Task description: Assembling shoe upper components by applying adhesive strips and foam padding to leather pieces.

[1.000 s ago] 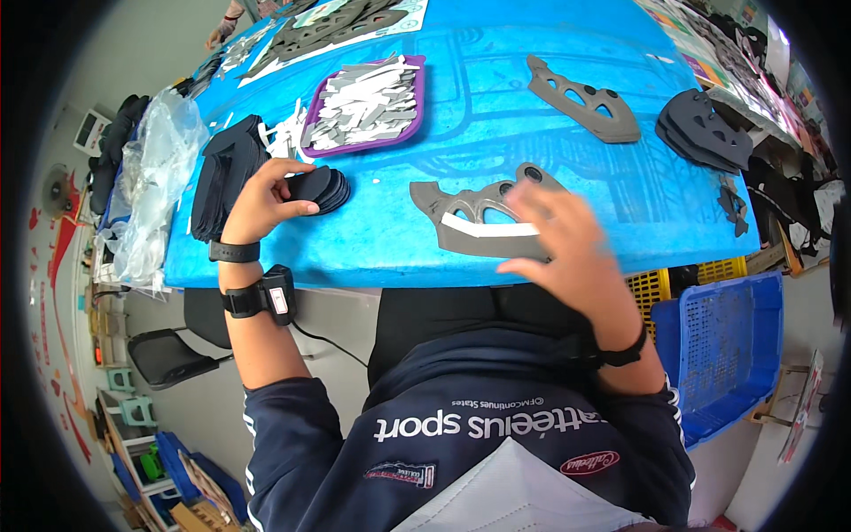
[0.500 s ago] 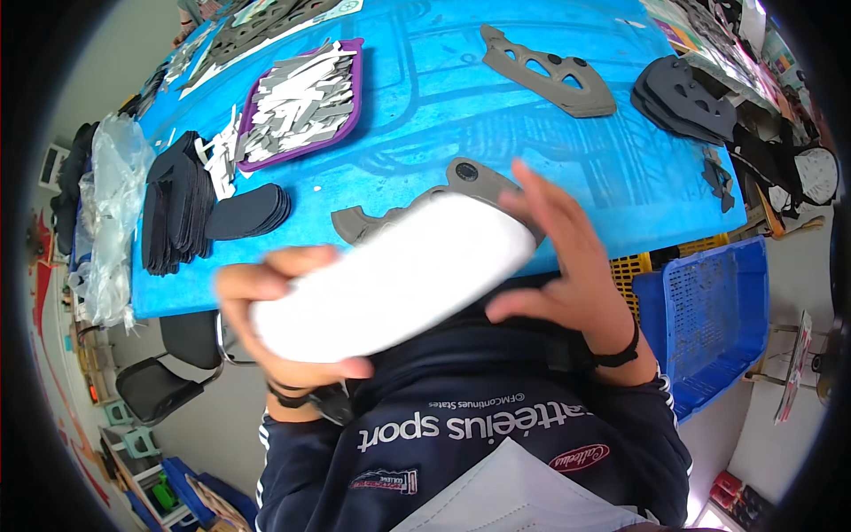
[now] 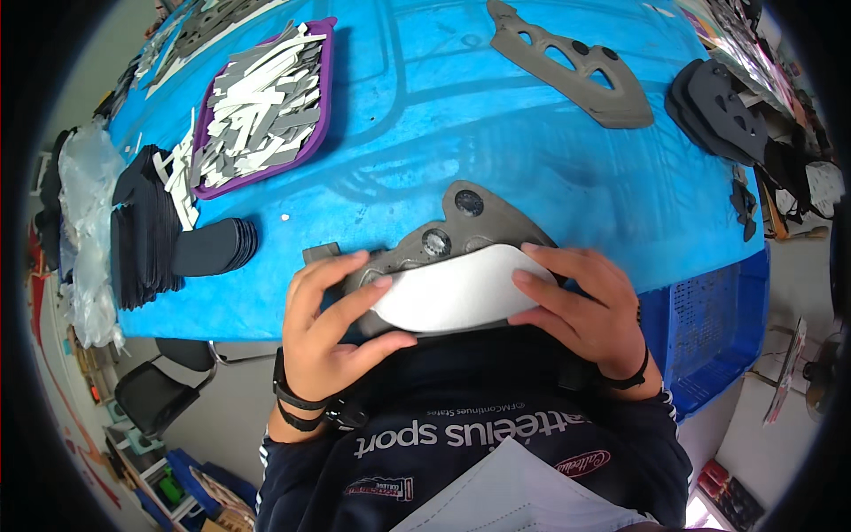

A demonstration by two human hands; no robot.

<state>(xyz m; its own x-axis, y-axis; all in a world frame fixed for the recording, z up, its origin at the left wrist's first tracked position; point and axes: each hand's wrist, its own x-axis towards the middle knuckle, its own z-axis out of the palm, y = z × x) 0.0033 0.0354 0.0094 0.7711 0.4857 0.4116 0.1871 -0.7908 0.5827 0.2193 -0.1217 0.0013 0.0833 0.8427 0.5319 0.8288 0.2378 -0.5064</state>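
Note:
A white, rounded, insole-shaped pad [image 3: 456,291] lies against a grey cut-out plate [image 3: 498,218] at the table's near edge. Two black round discs show on the plate beyond the pad; the pad covers much of its near part. My left hand [image 3: 332,324] is closed on the pad's left end, fingertips on top and thumb at the near edge. At the right end, my right hand [image 3: 585,306] pinches the pad with its fingers on the upper face and rim. Whether the fingers also grip the plate beneath cannot be made out.
A purple tray [image 3: 324,97] of white and grey strips stands at the left. Stacked black insole-shaped pieces [image 3: 213,248] lie nearer. Another grey cut-out plate [image 3: 612,105] and stacked dark plates [image 3: 722,115] are at the right. A blue crate [image 3: 718,310] stands below the table's right side.
The white pad has come down from the air onto the grey plate and turned more level. My right hand, open beside it before, now grips its right end.

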